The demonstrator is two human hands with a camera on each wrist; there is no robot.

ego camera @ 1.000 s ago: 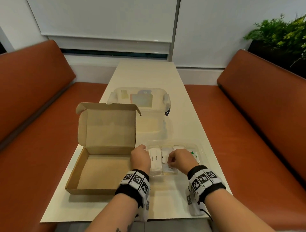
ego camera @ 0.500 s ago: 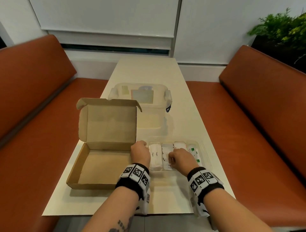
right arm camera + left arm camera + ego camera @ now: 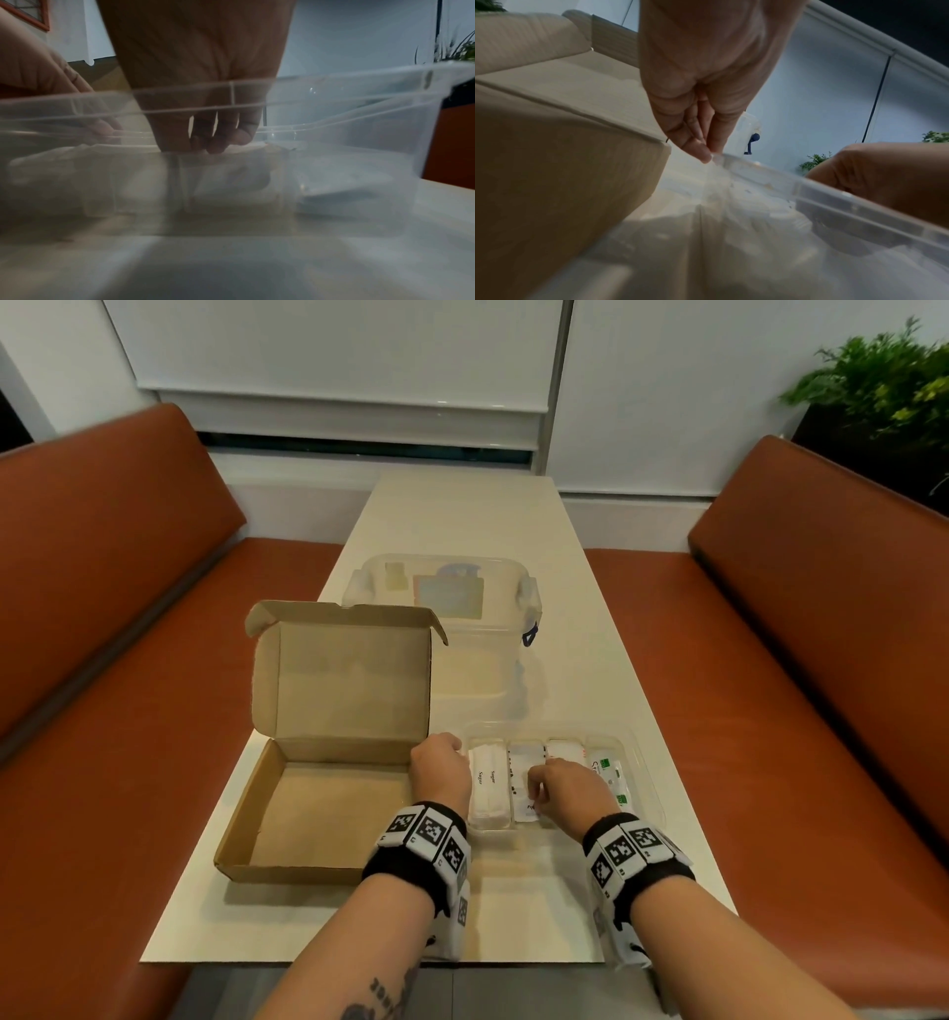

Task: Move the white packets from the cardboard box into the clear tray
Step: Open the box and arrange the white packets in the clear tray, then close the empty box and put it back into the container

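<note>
Your left hand (image 3: 440, 770) pinched the tray (image 3: 644, 765) rim to steady it; your right hand (image 3: 564, 792), fingers curled, pressed the packets (image 3: 490, 785) flat.

Little has changed since a second ago: the right hand (image 3: 562, 791) has eased slightly toward the person over the white packets (image 3: 524, 780), fingers more loosely curled; the view has tilted down.

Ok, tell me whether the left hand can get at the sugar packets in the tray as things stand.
Probably yes. The left hand pinches the clear tray at its left rim, and the sugar packets lie uncovered in the nearest compartment. The right hand works one compartment over.
</note>
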